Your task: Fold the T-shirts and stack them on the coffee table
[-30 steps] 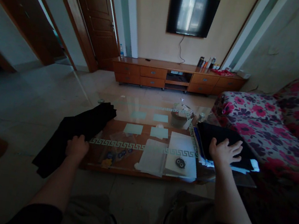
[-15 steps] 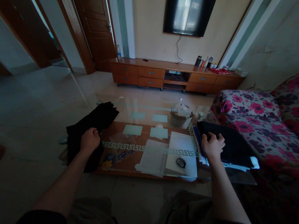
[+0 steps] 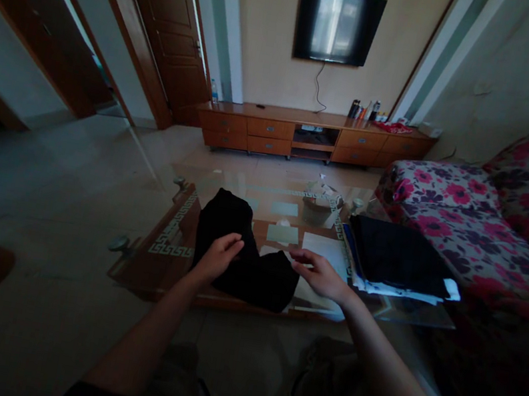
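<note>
A black garment [image 3: 251, 280] lies bunched on the glass coffee table [image 3: 160, 275], in front of me. My left hand [image 3: 218, 256] is closed on the garment's left part, thumb and fingers pinched together. At the garment's right end is my right hand [image 3: 317, 273], with its fingers stretched out and slightly apart; its fingertips are just over or beside the cloth, and I cannot tell if they touch it. A folded stack of dark and white clothes [image 3: 396, 257] rests at the table's right side, with neither hand on it.
Papers [image 3: 327, 246] lie under the glass. Behind them is a waste basket [image 3: 317, 212]. A flowered sofa [image 3: 464, 218] stands at the right. Farther back are a low wooden cabinet [image 3: 270, 133] and a wall-mounted TV [image 3: 338, 28].
My left hand and the black garment have moved right, from the table's left edge to its middle. My right hand has left the folded stack and moved left to the garment.
</note>
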Demonstrator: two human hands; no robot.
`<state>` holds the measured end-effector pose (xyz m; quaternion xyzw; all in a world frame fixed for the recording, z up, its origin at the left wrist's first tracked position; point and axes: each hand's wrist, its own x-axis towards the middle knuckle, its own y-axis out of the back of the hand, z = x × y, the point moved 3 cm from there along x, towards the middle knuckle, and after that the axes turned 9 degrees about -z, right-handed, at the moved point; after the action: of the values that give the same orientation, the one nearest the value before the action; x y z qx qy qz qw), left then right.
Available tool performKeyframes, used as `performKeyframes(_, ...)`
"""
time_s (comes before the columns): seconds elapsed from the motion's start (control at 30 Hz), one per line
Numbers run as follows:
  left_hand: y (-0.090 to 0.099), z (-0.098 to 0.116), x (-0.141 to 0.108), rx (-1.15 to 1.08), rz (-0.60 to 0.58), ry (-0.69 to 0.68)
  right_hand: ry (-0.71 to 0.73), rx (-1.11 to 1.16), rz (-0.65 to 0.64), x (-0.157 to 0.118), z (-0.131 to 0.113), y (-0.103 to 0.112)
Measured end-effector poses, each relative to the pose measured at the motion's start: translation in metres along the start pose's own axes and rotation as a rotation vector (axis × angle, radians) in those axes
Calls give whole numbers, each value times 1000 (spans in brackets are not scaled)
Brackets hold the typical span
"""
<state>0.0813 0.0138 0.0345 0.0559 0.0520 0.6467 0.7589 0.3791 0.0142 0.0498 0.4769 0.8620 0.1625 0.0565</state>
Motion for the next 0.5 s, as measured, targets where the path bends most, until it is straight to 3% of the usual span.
performKeyframes(0.17,-30,19,-16,62,-235,-53,-146,230,-27,-3,9,-10)
performKeyframes(0.3,-49,20,-25,-339,-313,46,-263,365,55,-2,13,-20)
performKeyframes(0.4,-61,23,-29,-600,-367,60,-419,659,52,0,16,-39)
performKeyframes(0.5,-73,22,-37,-652,-513,101,-495,1004,61,3,16,-55)
